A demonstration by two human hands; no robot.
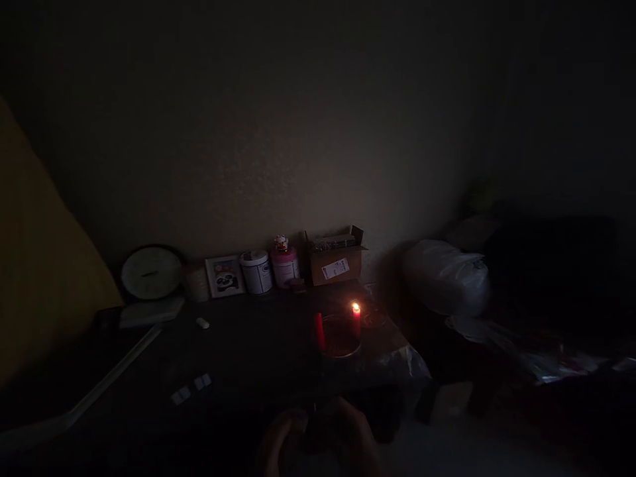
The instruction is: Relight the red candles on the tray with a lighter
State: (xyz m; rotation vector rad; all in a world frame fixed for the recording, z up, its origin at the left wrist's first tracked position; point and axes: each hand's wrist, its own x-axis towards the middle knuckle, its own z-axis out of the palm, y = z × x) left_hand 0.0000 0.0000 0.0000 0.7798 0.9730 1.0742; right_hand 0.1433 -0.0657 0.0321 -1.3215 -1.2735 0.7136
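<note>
In the head view, the left hand point(284, 427) and right hand point(356, 427) sit low and close together at the near side of the dark table point(248, 351), fingers curled; the gloom between them hides whether anything is pinched there, so I cannot tell the grip. Nearest beyond them is a dish point(340, 357), apparently glass, on the table, with a lit candle point(356, 321) at its right and a red, slightly leaning stick point(320, 331) at its left; whether these stand inside is unclear. The dish would likely be stiff, breakable and slick, best held low by both sides; the candle light, waxy and easily tipped, best held near its base, away from the flame point(356, 307).
</note>
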